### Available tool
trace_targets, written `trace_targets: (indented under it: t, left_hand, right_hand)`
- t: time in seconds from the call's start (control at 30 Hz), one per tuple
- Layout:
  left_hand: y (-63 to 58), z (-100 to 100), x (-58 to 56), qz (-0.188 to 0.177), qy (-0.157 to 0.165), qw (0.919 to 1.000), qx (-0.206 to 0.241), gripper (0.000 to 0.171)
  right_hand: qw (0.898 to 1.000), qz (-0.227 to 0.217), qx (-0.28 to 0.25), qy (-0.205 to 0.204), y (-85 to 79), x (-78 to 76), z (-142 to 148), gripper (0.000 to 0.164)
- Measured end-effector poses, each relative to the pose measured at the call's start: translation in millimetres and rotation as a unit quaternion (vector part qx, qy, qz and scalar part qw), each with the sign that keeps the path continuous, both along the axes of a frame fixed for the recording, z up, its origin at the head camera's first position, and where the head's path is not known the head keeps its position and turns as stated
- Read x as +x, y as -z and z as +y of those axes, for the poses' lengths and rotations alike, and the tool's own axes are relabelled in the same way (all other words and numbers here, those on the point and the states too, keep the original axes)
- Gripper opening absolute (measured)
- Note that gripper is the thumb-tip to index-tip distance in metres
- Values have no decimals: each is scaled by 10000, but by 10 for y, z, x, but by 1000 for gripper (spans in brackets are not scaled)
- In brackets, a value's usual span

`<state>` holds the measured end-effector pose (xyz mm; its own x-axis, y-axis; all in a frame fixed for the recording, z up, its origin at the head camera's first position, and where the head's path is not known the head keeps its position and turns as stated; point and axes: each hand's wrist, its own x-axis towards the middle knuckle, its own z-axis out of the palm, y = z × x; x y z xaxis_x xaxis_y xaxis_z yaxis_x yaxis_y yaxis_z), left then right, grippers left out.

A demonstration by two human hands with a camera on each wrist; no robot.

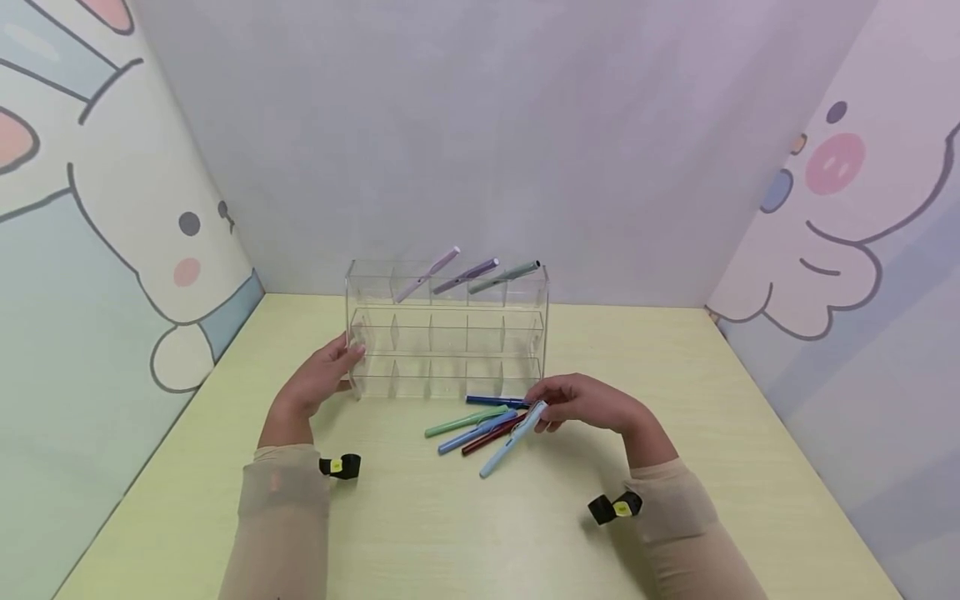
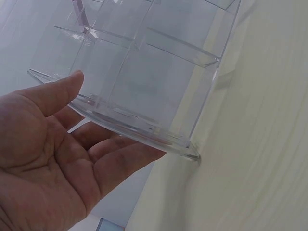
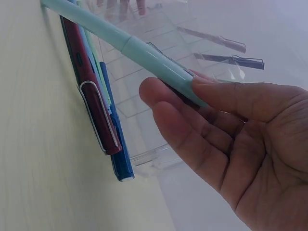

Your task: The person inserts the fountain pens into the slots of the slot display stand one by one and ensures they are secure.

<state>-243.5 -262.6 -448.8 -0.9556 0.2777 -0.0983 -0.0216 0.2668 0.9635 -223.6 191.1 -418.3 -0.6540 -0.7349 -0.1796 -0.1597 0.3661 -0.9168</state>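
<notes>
My left hand (image 1: 318,375) grips the left side panel of a clear acrylic pen rack (image 1: 448,387), thumb inside and fingers outside in the left wrist view. At the rack's front right, my right hand (image 1: 588,402) pinches a light blue pen (image 3: 120,41) by its clip end between thumb and fingers. The pen's other end slants down toward the table. Beside it lie a dark red pen (image 3: 89,82), a blue pen (image 1: 476,433), a green pen (image 1: 461,422) and a dark blue pen (image 1: 495,402); the right hand partly overlaps the dark blue one in the head view.
In the rack's top tier lean a pale lilac pen (image 1: 427,276), a purple pen (image 1: 465,277) and a grey-green pen (image 1: 504,277). Dividers split each tier into compartments. The pale wooden table (image 1: 420,525) meets cartoon-printed walls (image 1: 480,150) at the back and sides.
</notes>
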Motion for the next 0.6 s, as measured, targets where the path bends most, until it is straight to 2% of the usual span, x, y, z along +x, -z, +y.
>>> trace_targets:
  t: [0.23,0.47,0.6]
  left_hand:
    - [-8,3,3,21,-10,10000,4,65]
    - [6,-5,0,-13,-29,10000,-5,65]
    - [6,14,-10,-14,-12,10000,30,65]
  right_hand:
    - [9998,-117,-103,134,42,-22,-7,23]
    - [9994,191,-132,275,59,-39,-31,16]
    - [9977,422,-55,526,15,-23,-13,17]
